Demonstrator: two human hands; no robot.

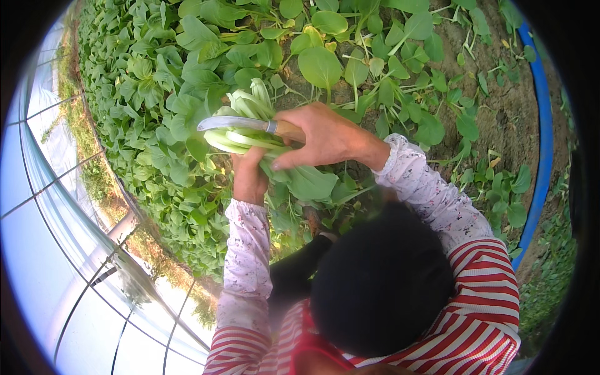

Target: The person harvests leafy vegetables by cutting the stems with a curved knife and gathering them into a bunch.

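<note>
A bunch of leafy greens with pale, thick stalks is gripped in my left hand. Its stem ends point away from me, and broad leaves hang down on the near side. My right hand holds a small curved knife by its wooden handle. The blade lies crosswise over the pale stalks, its tip to the left; whether it touches them I cannot tell. Some right-hand fingers also rest against the bunch near its leaves. The left fingers are mostly hidden behind the stalks.
Dense leafy plants grow on the left and ahead. Sparser plants and bare soil lie to the right. A blue hose curves along the right side. Plastic sheeting on a frame stands at the far left.
</note>
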